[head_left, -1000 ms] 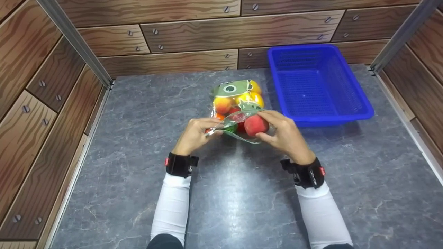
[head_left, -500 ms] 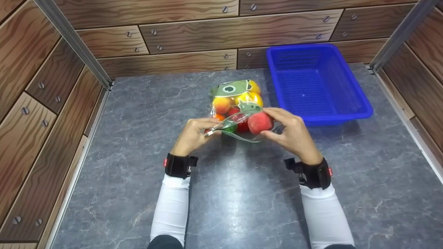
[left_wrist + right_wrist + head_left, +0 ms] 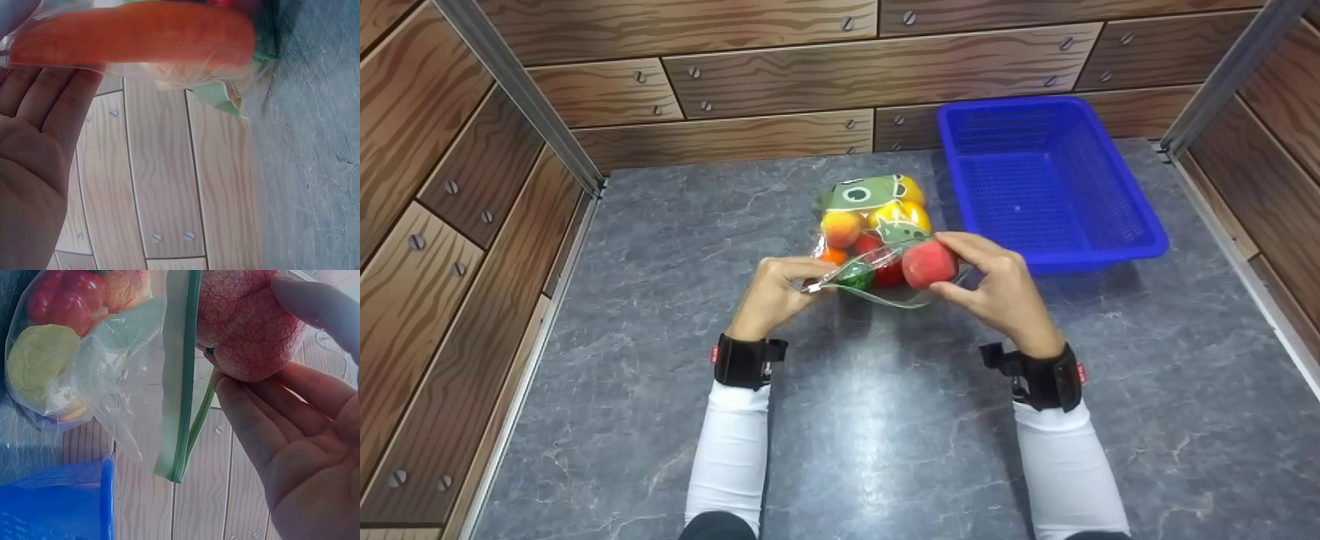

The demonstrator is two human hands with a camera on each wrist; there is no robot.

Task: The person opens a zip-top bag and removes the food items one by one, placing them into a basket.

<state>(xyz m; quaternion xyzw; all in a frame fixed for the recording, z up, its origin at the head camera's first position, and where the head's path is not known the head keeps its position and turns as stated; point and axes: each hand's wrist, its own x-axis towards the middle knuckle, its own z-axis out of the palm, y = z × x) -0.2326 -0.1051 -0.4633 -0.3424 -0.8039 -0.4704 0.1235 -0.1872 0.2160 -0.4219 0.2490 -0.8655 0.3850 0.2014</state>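
Note:
A clear zip bag point(image 3: 859, 196) with a green cartoon print lies mid-table, its green-edged mouth facing me. Inside are several fruits and vegetables, among them a carrot point(image 3: 135, 34) and a red bell pepper point(image 3: 64, 298). My left hand point(image 3: 776, 296) pinches the left corner of the mouth. Between the thumb and fingers of my right hand point(image 3: 994, 289) is a reddish, peach-like fruit point(image 3: 928, 265), at the right end of the mouth. In the right wrist view it sits just beyond the green zip strip point(image 3: 183, 382). The left thumb is mostly cut off in the left wrist view.
A blue plastic basket point(image 3: 1054, 259) stands behind and to the right of the bag, close to my right hand. Wood-patterned walls point(image 3: 780, 75) enclose the grey marbled table point(image 3: 660, 315) at the back and both sides.
My right hand has moved a little to the right with the peach-like fruit, toward the right end of the bag's mouth. The left hand keeps its hold and has barely moved.

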